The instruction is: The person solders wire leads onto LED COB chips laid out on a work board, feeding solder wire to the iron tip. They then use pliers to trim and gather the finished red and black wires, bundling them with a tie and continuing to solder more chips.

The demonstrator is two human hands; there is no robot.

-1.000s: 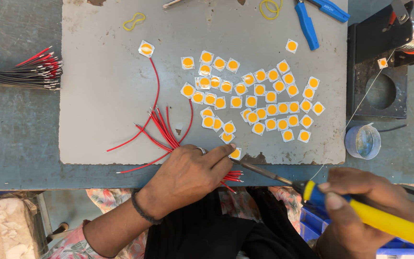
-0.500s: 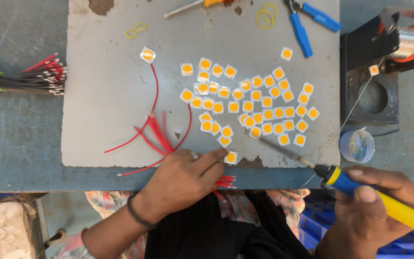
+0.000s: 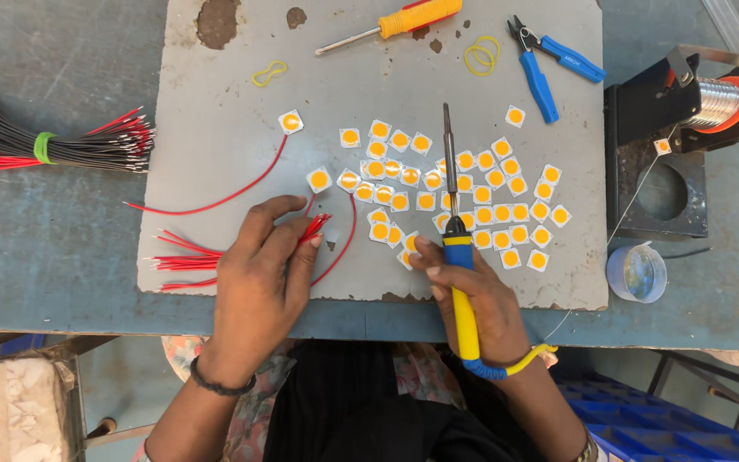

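Thin red wires pinched and a soldering iron held over a spread of small square chips on a grey mat.

The left hand [image 3: 258,282] is closed in a narrow grip on a bunch of short red wires [image 3: 190,259], which lie at the near left edge of the grey mat [image 3: 369,77]; they are judged light, limp and springy, best taken near their bared ends where they are bundled. The soldering iron [image 3: 457,248] is clasped around its yellow handle by the right hand [image 3: 472,299], tip pointing away over the chips [image 3: 459,201] at the middle of the mat; it is judged stiff and hot at the tip, so only the handle is fit for holding. The chips appear flat, light and easily scattered. A tied wire bundle [image 3: 44,145] lies left of the mat on the tabletop [image 3: 53,257], pliers [image 3: 549,64] at its far right corner.
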